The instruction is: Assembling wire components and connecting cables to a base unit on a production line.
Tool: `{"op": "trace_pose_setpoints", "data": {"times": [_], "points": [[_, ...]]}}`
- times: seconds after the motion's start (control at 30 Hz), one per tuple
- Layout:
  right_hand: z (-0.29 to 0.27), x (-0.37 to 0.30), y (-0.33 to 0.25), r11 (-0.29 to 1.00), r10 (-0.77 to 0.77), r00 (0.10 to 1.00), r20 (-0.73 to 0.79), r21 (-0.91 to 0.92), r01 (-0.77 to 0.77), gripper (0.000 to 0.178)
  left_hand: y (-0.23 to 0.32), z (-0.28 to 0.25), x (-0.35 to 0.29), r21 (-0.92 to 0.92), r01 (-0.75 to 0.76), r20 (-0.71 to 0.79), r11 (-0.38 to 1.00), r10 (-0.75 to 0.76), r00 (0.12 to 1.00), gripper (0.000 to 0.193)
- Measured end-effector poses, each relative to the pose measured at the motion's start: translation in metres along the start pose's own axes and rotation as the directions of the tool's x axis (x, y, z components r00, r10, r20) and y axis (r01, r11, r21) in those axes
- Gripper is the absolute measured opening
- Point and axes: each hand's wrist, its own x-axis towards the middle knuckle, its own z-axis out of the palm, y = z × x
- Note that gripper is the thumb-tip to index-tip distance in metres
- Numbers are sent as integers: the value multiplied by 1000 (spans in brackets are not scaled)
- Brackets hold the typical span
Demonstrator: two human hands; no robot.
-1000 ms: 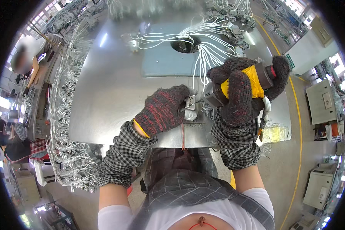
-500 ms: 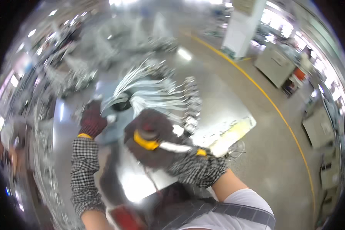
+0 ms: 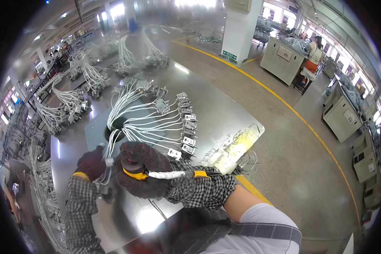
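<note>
My right hand (image 3: 142,175), in a dark fuzzy glove, is closed around a yellow and black power screwdriver (image 3: 133,169); a white-wrapped stem (image 3: 167,174) runs from it along my checked sleeve. Just to its left my left hand (image 3: 91,163), in a dark red glove, is curled around a wired connector (image 3: 108,161) on the shiny metal table (image 3: 224,114). White wires (image 3: 144,127) fan out from a round hole (image 3: 117,135) in the table. Each ends in a small grey connector, lined up in a row (image 3: 187,127) beyond my hands.
A clear bag of small parts (image 3: 233,146) lies at the table's right edge. More white wire bundles (image 3: 89,76) cover benches at the back left. A yellow floor line (image 3: 309,127), grey cabinets (image 3: 340,112), a column (image 3: 239,29) and a seated person (image 3: 313,53) lie to the right.
The view has swung to the right, showing the floor and far benches. Both hands now sit low and left in the picture, close together. The right hand still grips the screwdriver.
</note>
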Motion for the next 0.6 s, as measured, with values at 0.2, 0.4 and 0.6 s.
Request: {"op": "trace_pose_setpoints", "data": {"times": [0.2, 0.4, 0.6], "points": [[11, -16, 8, 938, 180, 983, 46, 291, -186, 62, 44, 2, -117, -212, -197, -8, 957, 200, 980, 63], [-7, -4, 9, 920, 300, 946, 127, 225, -322, 52, 70, 9, -121, 53, -369, -480, 928, 347, 805, 48], [-5, -2, 8, 912, 116, 993, -21, 398, -98, 77, 66, 23, -137, -761, -196, -369, 619, -164, 915, 55]]}}
